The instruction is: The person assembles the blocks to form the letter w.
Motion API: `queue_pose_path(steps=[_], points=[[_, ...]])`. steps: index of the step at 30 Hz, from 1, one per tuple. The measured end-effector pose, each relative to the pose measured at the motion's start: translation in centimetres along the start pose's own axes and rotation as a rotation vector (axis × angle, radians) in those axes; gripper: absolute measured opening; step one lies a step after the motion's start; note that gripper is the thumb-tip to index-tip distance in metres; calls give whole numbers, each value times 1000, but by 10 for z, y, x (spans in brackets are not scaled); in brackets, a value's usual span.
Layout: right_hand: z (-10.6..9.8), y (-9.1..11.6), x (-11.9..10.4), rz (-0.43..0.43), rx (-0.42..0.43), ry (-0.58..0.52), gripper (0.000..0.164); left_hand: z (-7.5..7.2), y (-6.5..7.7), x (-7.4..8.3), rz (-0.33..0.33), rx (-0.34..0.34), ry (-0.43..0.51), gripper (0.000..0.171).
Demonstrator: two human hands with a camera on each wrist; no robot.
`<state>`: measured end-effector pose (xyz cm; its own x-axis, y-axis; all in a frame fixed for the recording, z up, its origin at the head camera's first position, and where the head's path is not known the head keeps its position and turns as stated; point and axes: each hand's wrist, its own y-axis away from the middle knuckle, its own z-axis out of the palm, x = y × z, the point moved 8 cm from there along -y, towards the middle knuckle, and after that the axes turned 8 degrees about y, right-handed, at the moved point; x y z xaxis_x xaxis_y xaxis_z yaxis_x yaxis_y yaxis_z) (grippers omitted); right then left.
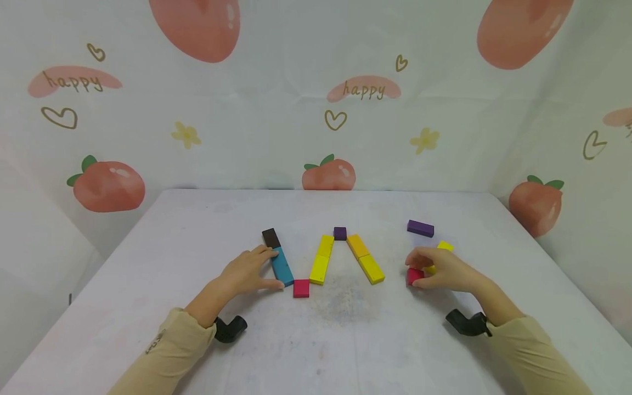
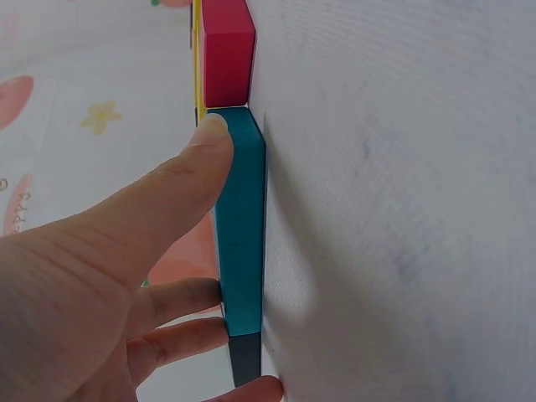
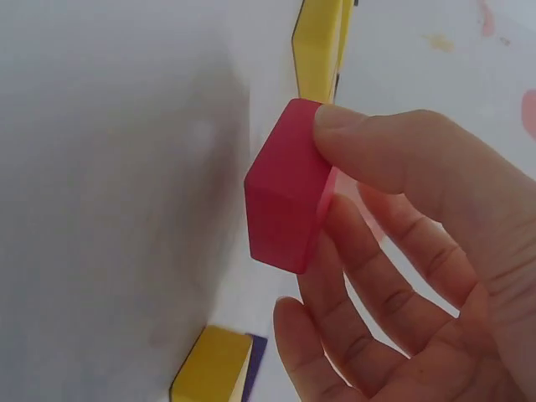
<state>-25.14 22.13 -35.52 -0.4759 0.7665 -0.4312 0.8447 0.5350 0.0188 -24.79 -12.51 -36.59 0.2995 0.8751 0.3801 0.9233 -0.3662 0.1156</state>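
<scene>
My left hand point(image 1: 250, 271) rests against a blue block point(image 1: 282, 267), its thumb at the near end and its fingers along the left side. In the left wrist view the thumb point(image 2: 180, 180) touches the blue block's top edge. A black block point(image 1: 271, 237) meets its far end, and a red block point(image 1: 301, 288) touches its near end. At the right, my right hand point(image 1: 444, 269) pinches another red block point(image 3: 289, 188) between thumb and fingers, lifted off the table in the right wrist view. A yellow block point(image 1: 445, 246) is partly hidden behind that hand.
Two yellow blocks point(image 1: 322, 259), a small purple block point(image 1: 340, 233), an orange block point(image 1: 357, 245) and a yellow block point(image 1: 371, 269) continue the zigzag line. A longer purple block point(image 1: 421, 228) lies apart at the back right. A printed cloth point(image 1: 276, 137) hangs behind the white table point(image 1: 316, 345).
</scene>
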Motion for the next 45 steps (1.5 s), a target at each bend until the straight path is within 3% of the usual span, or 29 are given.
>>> queue_pose_path(steps=[7,14,26,45], points=[[5,-5,-7,-28,-33,-46,30,-2,0,1,-9,-4,14,79],[9,-8,-14,-56,-45,-64,28,4,-5,-8,28,15,5,85],[17,-12,-23,-72,-65,-77,27,-2,1,2,-14,-6,3,78],[26,-16,-31,-86,-72,-78,28,0,-1,-1,16,20,13,77]])
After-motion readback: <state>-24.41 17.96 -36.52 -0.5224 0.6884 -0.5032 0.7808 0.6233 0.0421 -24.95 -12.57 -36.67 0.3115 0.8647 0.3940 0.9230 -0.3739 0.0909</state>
